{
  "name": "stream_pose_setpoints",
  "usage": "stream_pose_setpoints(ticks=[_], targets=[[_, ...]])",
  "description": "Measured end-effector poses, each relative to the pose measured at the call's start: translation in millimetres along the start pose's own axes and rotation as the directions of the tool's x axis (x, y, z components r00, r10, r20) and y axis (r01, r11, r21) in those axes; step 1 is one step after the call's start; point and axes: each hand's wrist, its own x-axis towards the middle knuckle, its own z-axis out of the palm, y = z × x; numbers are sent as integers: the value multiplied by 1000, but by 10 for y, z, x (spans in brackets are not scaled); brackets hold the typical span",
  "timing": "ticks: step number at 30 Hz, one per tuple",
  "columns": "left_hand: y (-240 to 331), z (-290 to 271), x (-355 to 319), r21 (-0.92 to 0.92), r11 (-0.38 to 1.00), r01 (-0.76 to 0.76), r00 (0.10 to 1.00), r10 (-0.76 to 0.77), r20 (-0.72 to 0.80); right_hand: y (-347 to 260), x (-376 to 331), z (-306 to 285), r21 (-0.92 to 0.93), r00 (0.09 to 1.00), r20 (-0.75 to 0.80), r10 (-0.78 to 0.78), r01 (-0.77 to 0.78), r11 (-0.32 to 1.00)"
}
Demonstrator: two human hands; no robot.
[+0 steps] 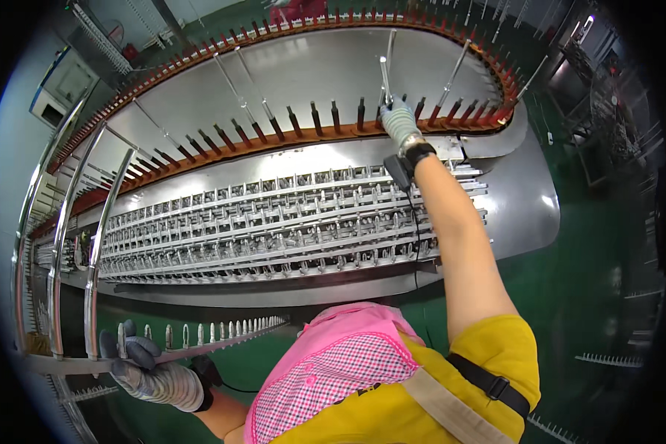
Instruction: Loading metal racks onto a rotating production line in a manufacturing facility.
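My left hand [149, 374], in a grey-striped glove with dark fingertips, is closed around the end of a long metal rack bar [222, 342] with a row of upright clips. Shiny metal tubes [95, 274] stand on the same bar just left of that hand. Reaching far forward, my right hand [399, 122], also gloved, is closed on a slim shiny metal tube [385, 80] beside the conveyor spindles [361, 115]. The fingers hide the tube's lower end, so I cannot tell whether it sits on a spindle.
An oval conveyor track [296, 136] with dark and red spindles loops around a metal tabletop [311, 70]. Several thin tubes [233, 85] stand on it. Stacked clip racks [274, 222] lie on the near ledge. A black cable [416, 244] hangs from my right wrist.
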Motion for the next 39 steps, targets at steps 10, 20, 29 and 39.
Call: stream_pose_setpoints(ticks=[10, 20, 29, 39], targets=[[-42, -150, 44, -43, 998, 50, 996, -46, 81, 759, -376, -767, 711, 991, 124, -45, -57, 701], [-497, -46, -212, -33, 995, 89, 932, -72, 356, 1433, 321, -1308, 791, 919, -253, 303, 16, 612], [-582, -182, -285, -6, 995, 102, 935, -93, 343, 1084, 723, -983, 13, 965, -233, 117, -117, 993], [-665, -262, -214, -115, 985, 127, 961, -94, 259, 714, 450, -690, -48, 960, -266, -89, 79, 996]])
